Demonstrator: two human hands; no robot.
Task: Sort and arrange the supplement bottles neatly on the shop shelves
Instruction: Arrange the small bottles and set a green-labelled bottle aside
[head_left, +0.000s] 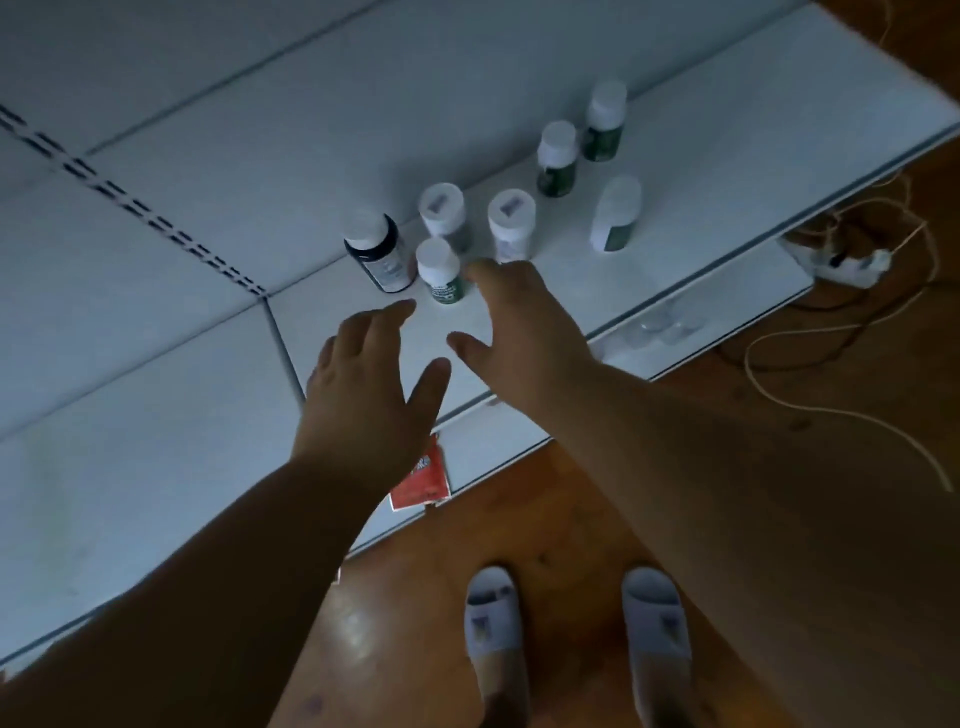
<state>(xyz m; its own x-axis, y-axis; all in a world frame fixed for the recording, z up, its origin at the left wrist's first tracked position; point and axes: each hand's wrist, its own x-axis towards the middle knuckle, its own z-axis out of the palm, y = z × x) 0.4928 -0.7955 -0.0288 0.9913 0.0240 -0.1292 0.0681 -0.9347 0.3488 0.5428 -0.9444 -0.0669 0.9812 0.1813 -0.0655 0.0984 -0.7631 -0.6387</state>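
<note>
Several white-capped supplement bottles stand on a white shelf (561, 280). A dark brown bottle (378, 250) is leftmost, with a small green-labelled bottle (440, 271) beside it. Two white bottles (442, 209) (511, 219) stand behind. Further right are two green bottles (557, 158) (604, 120) and a tilted white and green one (616, 214). My left hand (371, 384) hovers open just in front of the brown bottle. Beside it my right hand (519, 322) is open too, its fingertips close to the small green bottle, holding nothing.
A lower white shelf (727, 296) juts out below the front edge. A red packet (422, 479) lies under my left hand. A power strip (852, 264) and loose cables (831, 332) lie on the wooden floor at right. My feet in white slippers (493, 623) stand below.
</note>
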